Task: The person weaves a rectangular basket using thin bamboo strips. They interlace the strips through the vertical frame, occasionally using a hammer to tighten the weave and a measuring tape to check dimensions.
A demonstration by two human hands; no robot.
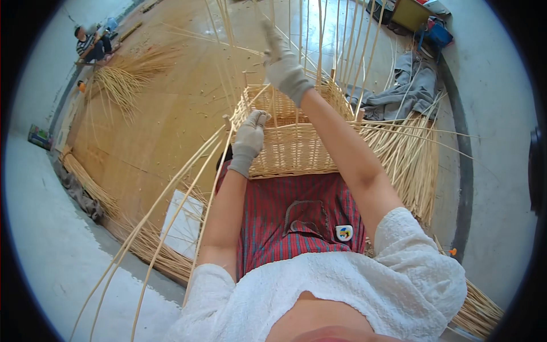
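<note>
A half-woven rectangular wicker basket (293, 151) rests against my lap, with tall upright rods (320, 40) rising from its walls. My left hand (250, 138), in a pale work glove, is closed at the basket's near left corner, fingers curled over the woven edge. Whether a loose rod is also in that grip is hidden. Over the basket's far side my right hand (286, 67), gloved too, is raised with its fingers stretched out away from me. Thin rods pass close to its slightly blurred fingertips. Long loose rods (165, 194) run from the left corner down past my left arm.
Bundles of rods lie right (407, 165), far left (122, 80) and near left (159, 251). Grey cloth (401, 91) lies by the right wall. A white board (182, 222) lies left of my lap. Another person (91, 45) sits at the far left.
</note>
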